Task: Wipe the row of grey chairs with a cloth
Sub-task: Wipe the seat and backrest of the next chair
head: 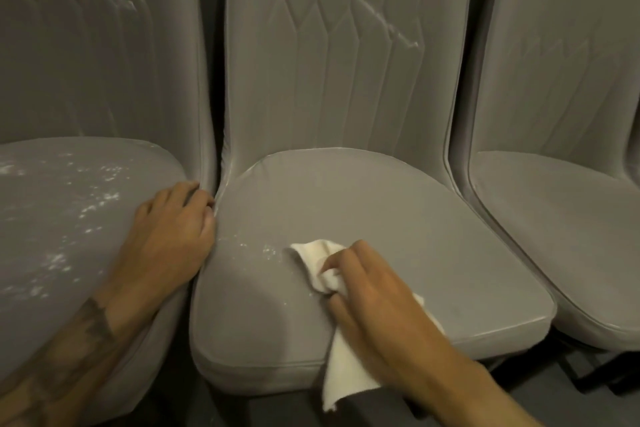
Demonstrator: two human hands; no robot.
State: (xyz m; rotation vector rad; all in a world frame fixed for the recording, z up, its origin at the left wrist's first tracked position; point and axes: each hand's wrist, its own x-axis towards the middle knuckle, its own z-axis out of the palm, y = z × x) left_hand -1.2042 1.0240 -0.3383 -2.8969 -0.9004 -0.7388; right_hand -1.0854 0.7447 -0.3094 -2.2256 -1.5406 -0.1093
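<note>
Curled around a bunched white cloth point(313, 258), the right hand point(367, 291) holds it down on the seat of the middle chair point(415, 211), near the middle of the cushion and a little toward the near edge. The thumb and fingers close over the wad, while the cloth's loose end trails back under the wrist and hangs over the near edge of the seat. Just left of the wad, a scatter of white specks point(266, 249) lies on the grey surface. The left hand point(169, 236) rests on the right edge of the left chair point(69, 218), its fingers bent over that edge and tucked down into the narrow gap between the 2 seats; a dark tattoo point(93, 319) shows on the forearm. The left chair's seat carries many white flecks across its cushion, and a pale streak marks its quilted backrest high up. The middle chair's backrest bears a similar pale diagonal streak point(391, 28) across its stitched panels. The right chair point(554, 218) stands just beside the middle one; its seat looks plain grey. All 3 chairs stand side by side in a row, backrests at the far side, with a dark floor point(571, 406) below the near right.
</note>
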